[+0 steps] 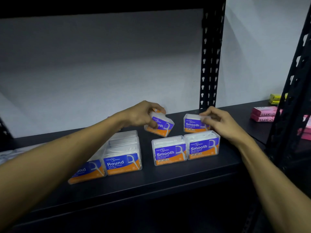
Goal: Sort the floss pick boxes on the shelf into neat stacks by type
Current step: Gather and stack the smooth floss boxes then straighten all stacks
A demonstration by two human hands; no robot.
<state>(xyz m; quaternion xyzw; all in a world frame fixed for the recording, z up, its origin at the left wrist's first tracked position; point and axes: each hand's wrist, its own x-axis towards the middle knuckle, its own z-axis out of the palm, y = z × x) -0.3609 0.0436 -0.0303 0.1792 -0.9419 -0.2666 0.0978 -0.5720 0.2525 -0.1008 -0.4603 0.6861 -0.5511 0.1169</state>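
Round boxes [122, 163] at shelf [168, 182] front | left hand [141, 115] grips tilted Smooth box [162, 126] | right hand [218, 121] pinches rear Smooth box [193, 125] | risk: tilted box slipping.

Both bare forearms reach forward from the near edge of the shelf toward its back, converging slightly. The left hand [143, 114] is turned palm down with the wrist bent, its fingers and thumb curled in a grip on a tilted Smooth box [160, 126] held off the shelf surface. The right hand [218, 122], further toward the right end, has its fingertips bent and pinching the top of an upright Smooth box [193, 123] near the back edge.
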